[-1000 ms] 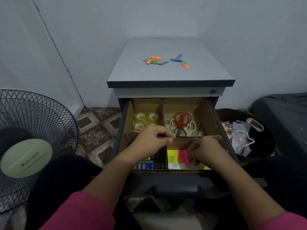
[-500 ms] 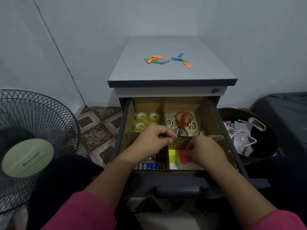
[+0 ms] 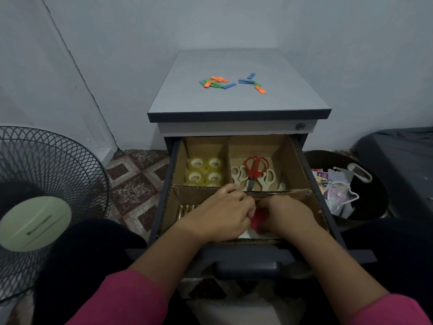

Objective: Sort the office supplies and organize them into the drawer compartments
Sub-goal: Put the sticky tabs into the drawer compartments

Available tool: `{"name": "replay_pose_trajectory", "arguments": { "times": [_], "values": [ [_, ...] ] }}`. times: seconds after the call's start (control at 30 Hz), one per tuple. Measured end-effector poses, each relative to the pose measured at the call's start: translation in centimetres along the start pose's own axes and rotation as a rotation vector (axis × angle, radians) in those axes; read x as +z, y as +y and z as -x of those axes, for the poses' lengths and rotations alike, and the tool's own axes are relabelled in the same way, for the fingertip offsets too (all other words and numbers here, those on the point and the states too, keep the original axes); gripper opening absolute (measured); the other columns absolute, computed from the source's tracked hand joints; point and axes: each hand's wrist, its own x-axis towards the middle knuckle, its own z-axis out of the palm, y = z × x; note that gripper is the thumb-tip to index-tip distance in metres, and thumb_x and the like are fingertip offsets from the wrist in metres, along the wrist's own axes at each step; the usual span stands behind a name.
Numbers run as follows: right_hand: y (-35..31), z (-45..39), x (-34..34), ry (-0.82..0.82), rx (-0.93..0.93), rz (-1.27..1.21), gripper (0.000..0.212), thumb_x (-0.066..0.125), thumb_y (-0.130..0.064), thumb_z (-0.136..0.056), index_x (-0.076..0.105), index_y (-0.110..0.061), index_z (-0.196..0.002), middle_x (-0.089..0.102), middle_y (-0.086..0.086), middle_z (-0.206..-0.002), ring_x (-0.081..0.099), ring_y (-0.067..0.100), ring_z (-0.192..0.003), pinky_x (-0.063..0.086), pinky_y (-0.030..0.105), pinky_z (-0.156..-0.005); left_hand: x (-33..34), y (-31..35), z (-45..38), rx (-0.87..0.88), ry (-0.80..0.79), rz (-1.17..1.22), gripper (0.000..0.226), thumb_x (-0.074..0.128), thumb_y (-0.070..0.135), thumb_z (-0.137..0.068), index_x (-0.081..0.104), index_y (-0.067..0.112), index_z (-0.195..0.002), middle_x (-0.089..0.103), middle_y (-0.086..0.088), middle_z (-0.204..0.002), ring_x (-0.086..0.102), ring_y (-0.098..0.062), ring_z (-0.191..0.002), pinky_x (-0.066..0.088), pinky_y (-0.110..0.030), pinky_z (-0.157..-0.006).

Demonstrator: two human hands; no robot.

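Note:
The open drawer (image 3: pixel 311 207) holds a cardboard insert with several compartments. Tape rolls (image 3: pixel 204 171) fill the back left one; red and cream scissors (image 3: pixel 255 168) lie in the back right one. Batteries (image 3: pixel 185 210) show in the front left one. Both hands are over the front right compartment. My left hand (image 3: pixel 222 214) and my right hand (image 3: pixel 284 215) meet, fingers curled around a pink pad of sticky notes (image 3: pixel 257 218) between them. The rest of that compartment is hidden. Orange, green and blue strips (image 3: pixel 218 82) lie loose on the cabinet top (image 3: pixel 234 102).
A standing fan (image 3: pixel 46 202) is close on the left. A black bin (image 3: pixel 375 207) with plastic bags and packets stands right of the drawer. The drawer's dark handle (image 3: pixel 248 268) is just below my wrists. Patterned floor tiles show at the left.
My left hand let go of the cardboard divider and came down to the front right compartment. The two hands closed together over the pink pad, covering the yellow notes.

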Motion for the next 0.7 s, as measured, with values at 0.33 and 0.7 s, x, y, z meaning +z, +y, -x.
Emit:
{"name": "replay_pose_trajectory", "arguments": {
  "times": [0.33, 0.7],
  "values": [
    [-0.33, -0.13, 0.05, 0.023, -0.025, -0.002, 0.029, 0.07, -0.04, -0.076, 0.066, -0.034, -0.104, 0.066, -0.004, -0.097, 0.062, 0.018, -0.092, 0.046, 0.028, -0.068, 0.08, 0.32, -0.07, 0.034, 0.025, -0.062, 0.019, 0.038, 0.023, -0.093, 0.056, 0.02, -0.099, 0.057, -0.001, -0.106, 0.043, -0.014, -0.113, 0.006, -0.029, -0.116],
    [-0.34, 0.16, -0.12, 0.045, -0.037, 0.011, 0.029, 0.07, -0.041, -0.076, 0.067, -0.036, -0.104, 0.065, -0.004, -0.098, 0.061, 0.018, -0.095, 0.05, 0.03, -0.074, 0.13, 0.42, -0.05, 0.013, 0.06, -0.084, 0.019, 0.039, 0.023, -0.095, 0.056, 0.017, -0.102, 0.055, -0.004, -0.112, 0.038, -0.018, -0.12, 0.003, -0.026, -0.114]
  ]
}}
